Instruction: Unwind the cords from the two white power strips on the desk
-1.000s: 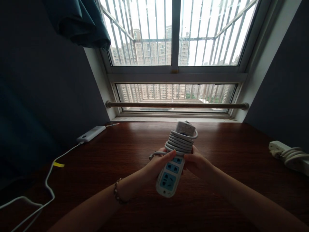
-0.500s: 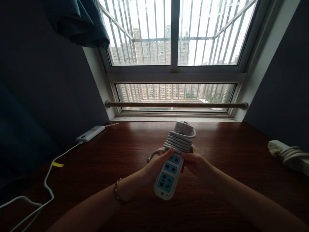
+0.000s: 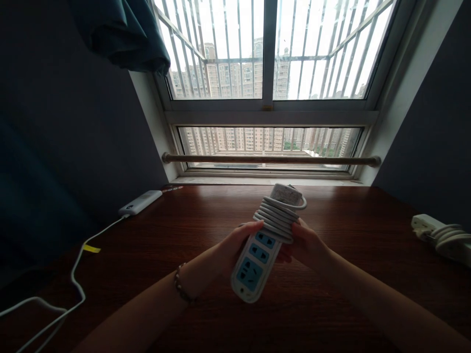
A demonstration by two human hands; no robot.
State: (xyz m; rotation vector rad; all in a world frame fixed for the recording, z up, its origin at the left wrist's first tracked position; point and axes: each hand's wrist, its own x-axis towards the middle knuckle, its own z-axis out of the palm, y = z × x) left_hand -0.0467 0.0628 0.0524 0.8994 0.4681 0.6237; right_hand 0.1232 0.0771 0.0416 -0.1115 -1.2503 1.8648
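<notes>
A white power strip with blue socket faces is held tilted above the brown wooden surface, its far end leaning right. Several turns of its grey-white cord wrap around its upper half. My left hand grips the strip's left side, the thumb lying just below the coils. On the right edge, my right hand is closed around the strip, with its thumb against the coils and other fingers showing underneath. The fingers of my left hand are mostly hidden behind the strip.
At the left lies a white device with a white cable carrying a yellow tag. Another power strip, wrapped in cord, rests at the right edge. Beyond the wooden surface are a window and a horizontal rail.
The power strip has tilted further, its far end shifting right. My right thumb has moved up onto the coils. The loose cord loop beside my left hand no longer shows.
</notes>
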